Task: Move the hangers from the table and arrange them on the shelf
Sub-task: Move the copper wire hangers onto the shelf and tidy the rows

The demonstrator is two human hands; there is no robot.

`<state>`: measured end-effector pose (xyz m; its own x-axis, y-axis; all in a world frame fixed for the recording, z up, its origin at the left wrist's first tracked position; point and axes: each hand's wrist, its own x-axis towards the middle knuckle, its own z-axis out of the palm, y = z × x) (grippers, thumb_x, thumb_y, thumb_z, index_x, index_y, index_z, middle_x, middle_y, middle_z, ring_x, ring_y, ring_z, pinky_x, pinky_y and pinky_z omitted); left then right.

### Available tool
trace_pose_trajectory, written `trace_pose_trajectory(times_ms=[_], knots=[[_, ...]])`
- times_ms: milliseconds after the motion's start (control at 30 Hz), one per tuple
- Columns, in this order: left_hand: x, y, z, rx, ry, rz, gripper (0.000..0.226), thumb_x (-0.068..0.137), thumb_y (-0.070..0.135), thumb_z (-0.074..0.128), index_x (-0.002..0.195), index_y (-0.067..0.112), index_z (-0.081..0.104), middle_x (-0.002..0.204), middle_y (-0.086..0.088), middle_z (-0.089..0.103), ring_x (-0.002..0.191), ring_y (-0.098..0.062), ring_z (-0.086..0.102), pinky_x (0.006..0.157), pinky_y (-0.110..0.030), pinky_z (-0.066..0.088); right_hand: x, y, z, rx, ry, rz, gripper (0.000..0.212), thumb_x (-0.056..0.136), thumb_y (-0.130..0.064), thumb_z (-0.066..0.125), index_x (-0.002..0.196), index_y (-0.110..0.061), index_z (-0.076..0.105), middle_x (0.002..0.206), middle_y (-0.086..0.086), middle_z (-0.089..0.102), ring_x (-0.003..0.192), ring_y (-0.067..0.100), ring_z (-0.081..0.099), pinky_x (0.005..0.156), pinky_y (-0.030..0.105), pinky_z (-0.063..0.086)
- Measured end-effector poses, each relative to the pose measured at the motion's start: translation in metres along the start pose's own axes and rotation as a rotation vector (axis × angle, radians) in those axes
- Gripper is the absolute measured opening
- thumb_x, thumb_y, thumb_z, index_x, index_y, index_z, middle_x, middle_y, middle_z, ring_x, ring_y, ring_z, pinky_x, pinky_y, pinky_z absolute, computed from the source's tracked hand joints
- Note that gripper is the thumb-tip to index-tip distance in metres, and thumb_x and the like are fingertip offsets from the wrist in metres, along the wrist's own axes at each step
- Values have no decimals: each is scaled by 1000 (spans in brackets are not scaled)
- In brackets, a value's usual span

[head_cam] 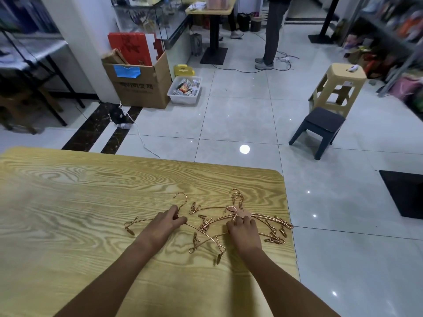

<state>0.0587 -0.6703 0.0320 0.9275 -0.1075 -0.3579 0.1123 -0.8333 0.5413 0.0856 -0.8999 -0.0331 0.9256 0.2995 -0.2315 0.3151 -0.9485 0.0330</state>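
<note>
Forearms over table; left hand fingers curled round lone hanger; right hand fingers pinching hook in pile.

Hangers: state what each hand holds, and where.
Left hand grips the left hanger at the neck below its hook; right hand pinches a piled hanger near its hook.

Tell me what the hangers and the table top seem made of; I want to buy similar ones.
The hangers look like thin metal wire with a glossy rose-gold or copper finish: slim bent rods, small clips, bright glints. The table top shows bold yellow wood grain with a smooth low sheen; it may be laminate or veneer rather than solid wood, which the picture leaves open.
</note>
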Motion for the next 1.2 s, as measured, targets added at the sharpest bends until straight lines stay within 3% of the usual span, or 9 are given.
trace_pose_trajectory(times_ms=[67,100,167,333,433,567,800,1000,1200], knots=[[-6,12,-2,-13,35,-54,29,96,27,47,71,33,34,76,11,38,74,-16,38,69,-28,29,-7,0,-12,10,-76,-30,27,76,-10,71,103,-9,66,111,21,61,99,37,60,79,43,50],[-10,15,-2,-18,55,-64,31,96,25,48,69,33,33,75,9,37,75,-18,37,66,-29,27,-8,2,-12,1,-85,-37,33,87,-6,56,120,-7,56,130,21,49,115,37,52,89,43,45],[-18,19,-4,0,42,-72,31,96,28,46,69,34,32,75,9,35,76,-19,37,66,-30,26,-7,6,-18,33,-101,-69,38,92,-4,45,130,-9,46,142,19,37,123,35,46,92,42,43],[-44,32,-12,-115,108,-156,24,91,33,51,73,29,36,76,4,45,80,-22,47,65,-28,32,-3,11,-52,96,-44,-151,38,92,-7,44,130,-12,47,133,15,43,119,32,47,93,41,42],[-65,45,-21,-116,139,-161,23,94,31,48,73,33,38,91,-2,52,91,-23,53,67,-31,32,-8,16,-78,117,9,-165,37,93,-11,46,130,-12,48,128,15,45,115,30,51,91,37,43],[-92,62,-43,-232,261,-214,27,91,36,53,80,16,38,84,-9,60,87,-14,62,63,-32,34,-21,13,-110,184,100,-166,35,92,-8,46,126,-12,50,123,15,49,106,31,57,81,34,45],[-143,76,-63,-282,406,-216,28,89,36,53,78,17,37,90,-16,62,89,-11,64,68,-37,36,-47,12,-129,376,138,-182,42,90,-5,48,130,-18,48,122,12,48,103,32,57,68,29,37],[-185,83,-34,-285,413,-279,27,88,36,52,78,17,36,85,-10,60,91,-12,65,67,-37,35,-76,2,-123,432,154,-260,36,99,-13,38,132,-24,49,116,11,47,101,32,57,72,35,45],[-213,77,1,-334,437,-296,26,87,33,54,76,18,37,78,-6,57,88,-12,66,70,-37,39,-95,5,-129,482,262,-357,33,101,-19,41,132,-20,50,112,12,51,95,33,59,73,37,48]])
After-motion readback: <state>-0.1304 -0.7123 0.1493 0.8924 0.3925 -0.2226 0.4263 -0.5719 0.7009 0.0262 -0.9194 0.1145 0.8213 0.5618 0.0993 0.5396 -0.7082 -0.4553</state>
